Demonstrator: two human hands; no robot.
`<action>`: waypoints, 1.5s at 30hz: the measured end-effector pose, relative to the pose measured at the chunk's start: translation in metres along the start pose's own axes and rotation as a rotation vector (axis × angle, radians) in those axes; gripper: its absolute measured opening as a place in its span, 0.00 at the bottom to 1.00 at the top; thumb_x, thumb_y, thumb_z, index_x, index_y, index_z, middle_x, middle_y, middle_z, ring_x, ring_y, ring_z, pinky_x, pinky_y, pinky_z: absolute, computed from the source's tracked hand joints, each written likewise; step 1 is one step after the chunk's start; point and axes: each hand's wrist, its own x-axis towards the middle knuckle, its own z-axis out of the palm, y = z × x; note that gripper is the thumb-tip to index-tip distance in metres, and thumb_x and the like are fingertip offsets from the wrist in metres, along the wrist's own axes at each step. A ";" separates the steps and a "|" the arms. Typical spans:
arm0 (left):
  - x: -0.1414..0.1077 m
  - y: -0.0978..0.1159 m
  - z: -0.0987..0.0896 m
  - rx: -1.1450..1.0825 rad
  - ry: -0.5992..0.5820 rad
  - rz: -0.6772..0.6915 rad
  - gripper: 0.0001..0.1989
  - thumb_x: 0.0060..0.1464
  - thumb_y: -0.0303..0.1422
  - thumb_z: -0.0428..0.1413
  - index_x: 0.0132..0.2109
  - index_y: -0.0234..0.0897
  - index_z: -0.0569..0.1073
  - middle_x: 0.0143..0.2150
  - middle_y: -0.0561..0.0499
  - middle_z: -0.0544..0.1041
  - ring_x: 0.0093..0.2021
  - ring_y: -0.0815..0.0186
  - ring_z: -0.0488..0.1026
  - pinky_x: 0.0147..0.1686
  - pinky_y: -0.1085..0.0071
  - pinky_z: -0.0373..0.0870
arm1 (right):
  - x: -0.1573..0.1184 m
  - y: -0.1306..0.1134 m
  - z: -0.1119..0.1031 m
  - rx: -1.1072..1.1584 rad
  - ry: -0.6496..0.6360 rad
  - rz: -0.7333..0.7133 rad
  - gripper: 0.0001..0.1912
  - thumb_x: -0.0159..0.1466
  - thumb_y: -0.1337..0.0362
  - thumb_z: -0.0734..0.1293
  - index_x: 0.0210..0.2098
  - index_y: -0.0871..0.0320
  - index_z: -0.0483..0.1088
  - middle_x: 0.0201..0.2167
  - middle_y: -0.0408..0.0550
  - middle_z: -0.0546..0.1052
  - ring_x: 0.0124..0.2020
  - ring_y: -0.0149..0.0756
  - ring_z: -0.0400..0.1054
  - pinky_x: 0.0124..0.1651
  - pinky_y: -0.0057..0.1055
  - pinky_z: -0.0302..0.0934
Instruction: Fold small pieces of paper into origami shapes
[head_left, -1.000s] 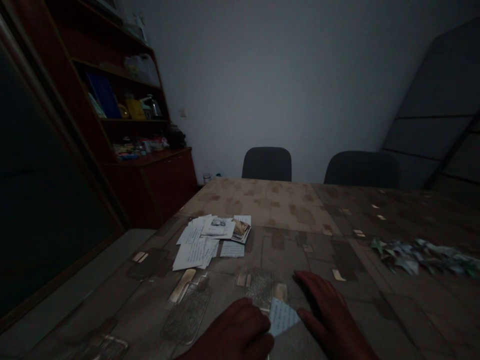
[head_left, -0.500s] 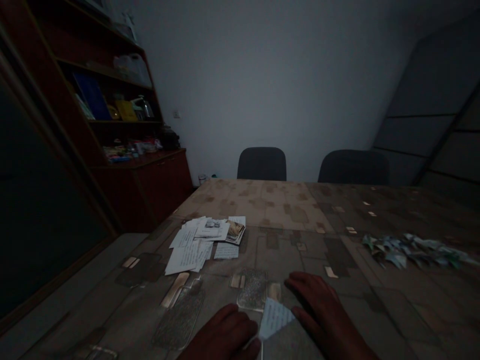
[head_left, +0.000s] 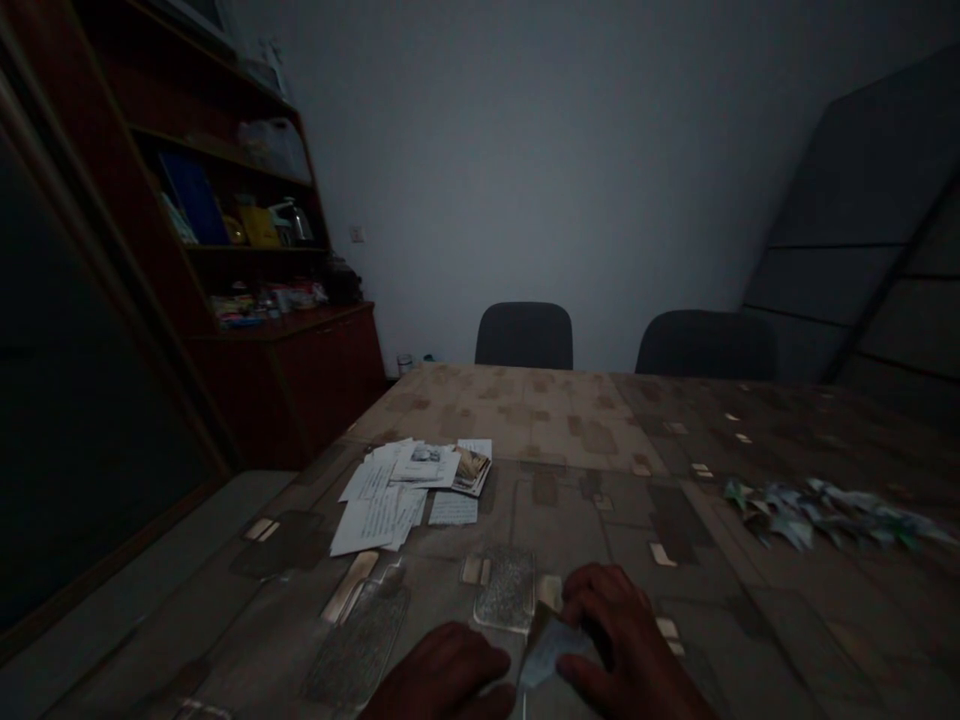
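**Right hand (head_left: 626, 640) closes on small pale blue paper sheet (head_left: 551, 650)**

Its fingers sit together, curled over the sheet. The left hand (head_left: 442, 672) lies just beside it, fingers together. White handwritten papers (head_left: 382, 512) lie at eleven o'clock, crumpled blue-green paper scraps (head_left: 825, 512) at two o'clock, on a patterned brown tablecloth (head_left: 570, 420).

Two bare human hands show at the bottom of the view. The left hand (head_left: 442, 670) appears as a rounded back with broad knuckles, cut off by the lower edge. The right hand (head_left: 619, 640) has long, slim fingers and narrows into a wrist. Dim light hides nails and finer detail.
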 end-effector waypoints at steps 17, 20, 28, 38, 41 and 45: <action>0.050 0.011 0.033 -1.053 0.048 -0.497 0.32 0.54 0.51 0.54 0.56 0.30 0.71 0.31 0.43 0.80 0.22 0.67 0.74 0.24 0.72 0.68 | -0.008 0.008 0.000 0.219 0.098 0.006 0.06 0.62 0.65 0.63 0.33 0.56 0.72 0.28 0.45 0.76 0.31 0.38 0.72 0.33 0.28 0.63; 0.046 0.011 0.031 -1.038 0.029 -0.504 0.30 0.56 0.52 0.51 0.55 0.31 0.73 0.36 0.39 0.81 0.27 0.64 0.77 0.27 0.71 0.69 | -0.007 0.009 0.000 0.228 0.097 0.041 0.06 0.62 0.65 0.63 0.33 0.57 0.72 0.28 0.45 0.76 0.30 0.37 0.72 0.33 0.27 0.63; 0.048 0.018 0.025 -0.979 0.047 -0.461 0.27 0.61 0.47 0.48 0.56 0.31 0.71 0.36 0.39 0.81 0.28 0.63 0.77 0.27 0.71 0.70 | -0.007 0.008 -0.003 0.257 0.109 0.025 0.07 0.63 0.62 0.64 0.34 0.55 0.73 0.28 0.43 0.78 0.29 0.36 0.73 0.32 0.26 0.64; 0.045 0.021 0.013 -0.632 0.199 -0.448 0.21 0.51 0.29 0.58 0.54 0.39 0.72 0.42 0.46 0.78 0.35 0.63 0.74 0.36 0.71 0.69 | -0.010 0.009 -0.004 0.187 0.158 -0.030 0.06 0.64 0.62 0.65 0.37 0.53 0.74 0.28 0.42 0.77 0.29 0.36 0.74 0.33 0.27 0.66; 0.050 0.028 0.007 -0.555 0.145 -0.374 0.12 0.48 0.25 0.57 0.42 0.37 0.77 0.34 0.50 0.78 0.30 0.66 0.72 0.32 0.74 0.67 | -0.011 0.008 -0.007 0.154 0.169 -0.126 0.06 0.65 0.62 0.65 0.37 0.53 0.74 0.28 0.43 0.77 0.29 0.36 0.74 0.33 0.27 0.66; 0.052 0.031 0.006 -0.539 0.138 -0.429 0.07 0.46 0.21 0.57 0.33 0.34 0.77 0.28 0.52 0.77 0.30 0.66 0.72 0.32 0.75 0.65 | -0.016 0.008 -0.009 0.148 0.168 -0.207 0.11 0.69 0.59 0.60 0.39 0.52 0.74 0.28 0.45 0.78 0.32 0.37 0.75 0.33 0.27 0.67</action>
